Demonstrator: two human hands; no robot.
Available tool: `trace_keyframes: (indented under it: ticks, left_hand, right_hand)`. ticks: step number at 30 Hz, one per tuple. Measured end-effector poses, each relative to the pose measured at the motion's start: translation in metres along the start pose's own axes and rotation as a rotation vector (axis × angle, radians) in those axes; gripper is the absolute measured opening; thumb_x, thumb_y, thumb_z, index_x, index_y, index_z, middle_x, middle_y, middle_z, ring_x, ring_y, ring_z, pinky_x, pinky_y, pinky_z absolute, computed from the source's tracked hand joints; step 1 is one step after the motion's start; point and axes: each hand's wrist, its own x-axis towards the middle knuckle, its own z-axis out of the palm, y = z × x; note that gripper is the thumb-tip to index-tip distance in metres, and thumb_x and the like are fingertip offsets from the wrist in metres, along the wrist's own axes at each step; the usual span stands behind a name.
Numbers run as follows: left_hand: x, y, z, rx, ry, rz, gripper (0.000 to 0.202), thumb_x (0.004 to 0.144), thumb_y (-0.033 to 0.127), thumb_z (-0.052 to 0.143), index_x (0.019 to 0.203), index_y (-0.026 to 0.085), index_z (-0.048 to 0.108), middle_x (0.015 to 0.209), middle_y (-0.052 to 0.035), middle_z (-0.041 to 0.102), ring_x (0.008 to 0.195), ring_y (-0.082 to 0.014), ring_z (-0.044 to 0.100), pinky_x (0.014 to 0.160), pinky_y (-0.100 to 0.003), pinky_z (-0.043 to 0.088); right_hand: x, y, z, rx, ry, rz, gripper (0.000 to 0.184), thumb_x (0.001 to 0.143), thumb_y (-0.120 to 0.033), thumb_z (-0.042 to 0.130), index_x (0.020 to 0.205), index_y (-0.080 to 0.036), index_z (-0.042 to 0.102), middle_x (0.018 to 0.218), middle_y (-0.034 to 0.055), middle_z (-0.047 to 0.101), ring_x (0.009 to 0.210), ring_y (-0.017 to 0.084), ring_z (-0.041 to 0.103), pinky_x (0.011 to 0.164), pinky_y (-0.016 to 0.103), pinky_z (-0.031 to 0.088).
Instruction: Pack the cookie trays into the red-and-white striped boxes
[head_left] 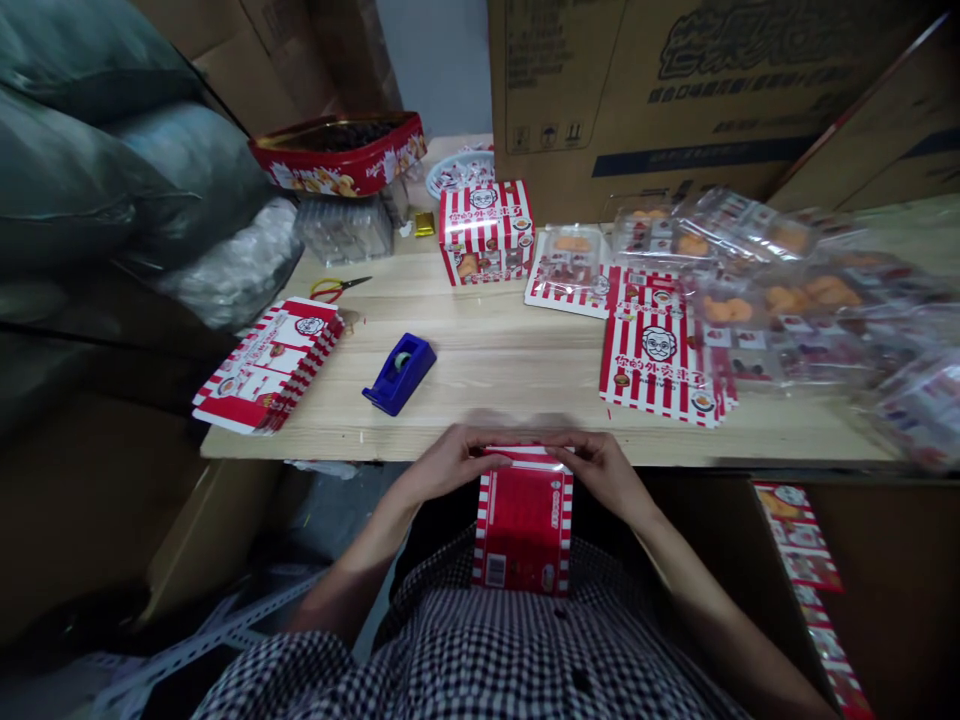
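Note:
A red cardboard box (525, 525) with striped edges and a barcode leans against my body at the table's front edge. My left hand (454, 462) grips its upper left corner, thumb on the near face and fingers behind. At the upper right corner my right hand (600, 466) pinches the same box, its fingers along the top edge. Beyond my hands, a blue tape dispenser (401, 375) sits on the table. Farther back stands a formed striped box (487, 232) with a cartoon face on its roof-like top.
Flat striped cartons are stacked at left (274, 365) and right (660, 360). Clear packs of orange toy food (814, 295) heap up on the right. Scissors (341, 288), a red tin (341, 160) and a bowl of small packets (461, 173) lie behind. Big cardboard boxes (645, 100) wall the back.

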Motion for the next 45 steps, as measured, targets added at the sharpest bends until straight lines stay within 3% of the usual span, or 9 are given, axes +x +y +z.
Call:
trace_keyframes:
  ticks: [3, 5, 9, 13, 19, 24, 28, 40, 45]
  left_hand:
    - [-0.004, -0.014, 0.008, -0.036, 0.09, -0.027, 0.034, 0.088, 0.034, 0.067, 0.118, 0.021, 0.075, 0.114, -0.0098, 0.076, 0.106, -0.0276, 0.069, 0.095, -0.04, 0.054]
    - [-0.003, -0.02, 0.009, -0.055, 0.083, -0.034, 0.033, 0.088, 0.035, 0.067, 0.118, 0.021, 0.075, 0.115, -0.0094, 0.076, 0.109, -0.0277, 0.069, 0.098, -0.04, 0.052]
    - [0.002, -0.018, 0.004, -0.087, 0.017, -0.079, 0.037, 0.088, 0.036, 0.068, 0.121, 0.022, 0.073, 0.113, -0.0083, 0.076, 0.104, -0.0263, 0.07, 0.093, -0.039, 0.054]
    - [0.006, -0.014, 0.0, -0.119, -0.046, -0.124, 0.04, 0.088, 0.036, 0.068, 0.125, 0.02, 0.071, 0.111, -0.0083, 0.077, 0.098, -0.0248, 0.071, 0.091, -0.038, 0.054]
    - [0.005, -0.017, 0.001, -0.142, 0.0, -0.125, 0.038, 0.087, 0.038, 0.069, 0.121, 0.02, 0.073, 0.111, -0.0089, 0.077, 0.097, -0.0243, 0.071, 0.087, -0.035, 0.054]
    - [0.005, -0.023, 0.002, -0.128, 0.032, -0.131, 0.037, 0.086, 0.039, 0.07, 0.117, 0.019, 0.075, 0.111, -0.0101, 0.077, 0.103, -0.0256, 0.069, 0.089, -0.036, 0.054]
    - [0.007, -0.03, 0.005, -0.142, 0.017, -0.126, 0.038, 0.088, 0.04, 0.068, 0.12, 0.019, 0.073, 0.116, -0.0094, 0.075, 0.107, -0.026, 0.068, 0.095, -0.037, 0.052]
    - [0.003, -0.025, 0.012, -0.141, 0.076, -0.135, 0.032, 0.09, 0.037, 0.066, 0.117, 0.021, 0.075, 0.115, -0.0089, 0.075, 0.105, -0.024, 0.069, 0.094, -0.037, 0.052]
    - [-0.002, -0.02, 0.012, -0.082, 0.086, -0.089, 0.032, 0.091, 0.036, 0.065, 0.119, 0.023, 0.073, 0.12, -0.0086, 0.074, 0.111, -0.0243, 0.068, 0.1, -0.039, 0.05]
  right_hand:
    - [-0.008, 0.001, 0.0, 0.05, -0.038, -0.018, 0.024, 0.088, -0.044, 0.069, 0.104, -0.029, 0.079, 0.103, 0.0045, 0.079, 0.104, 0.027, 0.07, 0.098, 0.045, 0.051]
    - [-0.006, -0.001, -0.006, 0.121, -0.108, 0.023, 0.026, 0.087, -0.045, 0.07, 0.105, -0.028, 0.079, 0.105, 0.0043, 0.079, 0.103, 0.025, 0.071, 0.099, 0.045, 0.051]
    - [0.012, -0.006, -0.026, 0.194, -0.216, 0.161, 0.025, 0.074, -0.04, 0.082, 0.093, -0.024, 0.08, 0.09, 0.0029, 0.08, 0.08, 0.019, 0.074, 0.081, 0.037, 0.058]
    - [0.032, -0.006, -0.036, 0.141, -0.295, 0.188, 0.022, 0.065, -0.035, 0.087, 0.08, -0.021, 0.08, 0.072, 0.0011, 0.078, 0.061, 0.015, 0.069, 0.066, 0.03, 0.058]
    - [0.031, 0.006, -0.021, 0.139, -0.177, 0.128, 0.02, 0.067, -0.036, 0.087, 0.078, -0.02, 0.081, 0.07, 0.0018, 0.077, 0.06, 0.014, 0.068, 0.063, 0.028, 0.055]
    - [0.002, 0.005, -0.01, 0.168, -0.095, 0.067, 0.027, 0.082, -0.045, 0.075, 0.099, -0.025, 0.08, 0.093, 0.0037, 0.08, 0.088, 0.02, 0.073, 0.086, 0.037, 0.057]
    - [-0.019, 0.002, -0.011, 0.195, -0.094, 0.032, 0.038, 0.083, -0.044, 0.075, 0.118, -0.028, 0.074, 0.111, 0.0052, 0.077, 0.105, 0.023, 0.071, 0.097, 0.042, 0.055]
    - [-0.026, 0.006, -0.011, 0.09, -0.074, -0.058, 0.034, 0.09, -0.039, 0.068, 0.122, -0.03, 0.071, 0.119, 0.0061, 0.075, 0.111, 0.024, 0.07, 0.102, 0.049, 0.053]
    - [-0.029, 0.005, -0.005, -0.061, -0.029, -0.137, 0.025, 0.095, -0.034, 0.061, 0.117, -0.032, 0.073, 0.123, 0.0042, 0.074, 0.123, 0.024, 0.064, 0.111, 0.055, 0.043]
